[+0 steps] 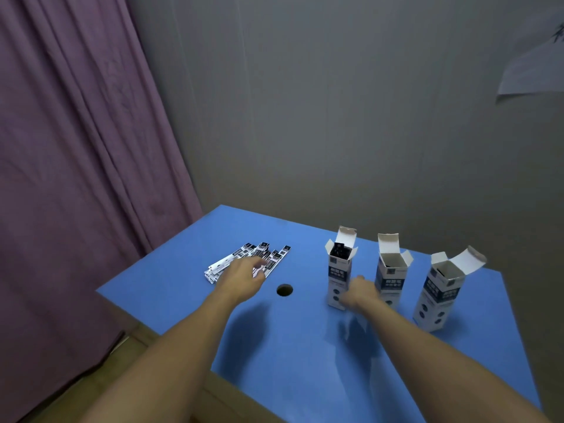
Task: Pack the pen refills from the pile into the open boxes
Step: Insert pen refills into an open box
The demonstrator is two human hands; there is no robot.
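Note:
A pile of pen refills (pixel 259 254) in black-and-white sleeves lies on the blue table (pixel 305 355) at the far left. My left hand (pixel 241 276) reaches onto the pile, its fingers spread over the near refills. Three tall open boxes stand upright in a row at the right: the left box (pixel 339 270), the middle box (pixel 392 270) and the right box (pixel 439 294). My right hand (pixel 360 293) grips the lower part of the left box from the near side. Dark refill ends show inside the left box.
A round cable hole (pixel 284 290) sits in the tabletop between my hands. A purple curtain (pixel 76 148) hangs at the left and a grey wall stands behind. The table's near-left edge drops to a wooden floor (pixel 91 389).

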